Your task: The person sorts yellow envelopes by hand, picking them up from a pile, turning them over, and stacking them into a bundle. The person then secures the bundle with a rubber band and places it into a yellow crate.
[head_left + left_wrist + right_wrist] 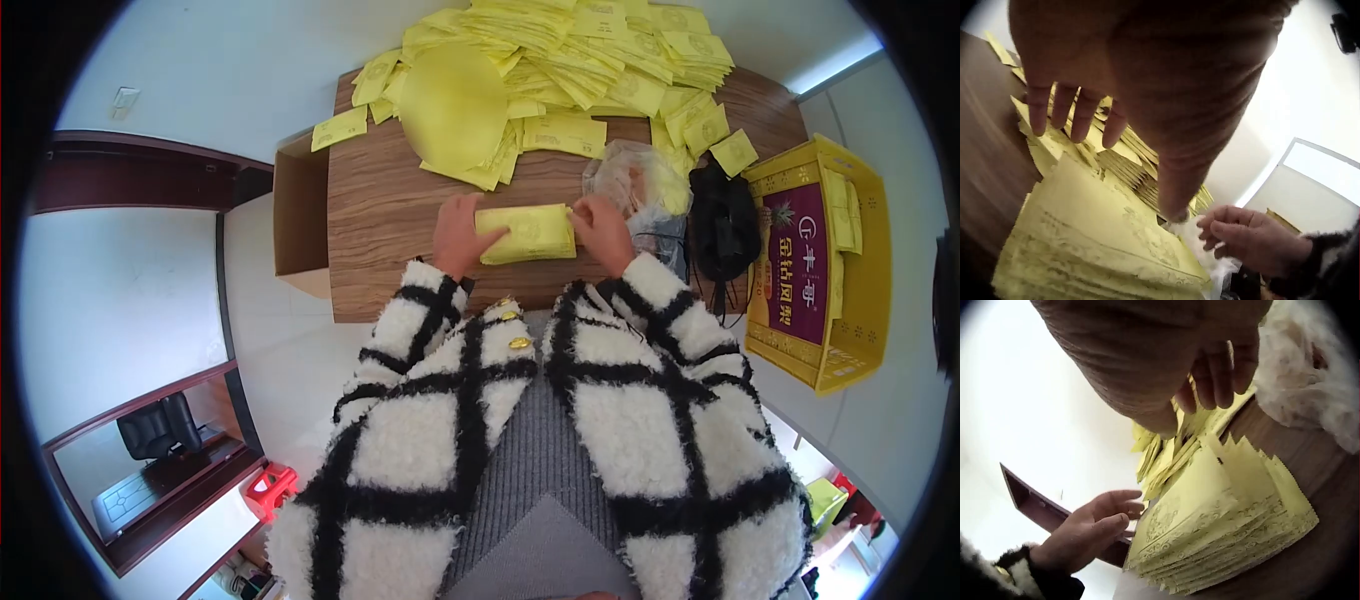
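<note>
While stack of yellow papers [527, 233] lies lengthwise between hands, left hand [457, 234] and right hand [603, 231] flank ends; fingers relaxed, grasping nothing.

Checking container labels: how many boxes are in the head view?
2. A yellow printed box stands right of the wooden table, with yellow packets inside. A plain brown cardboard box sits against the table's left edge. Others may be hidden.
</note>
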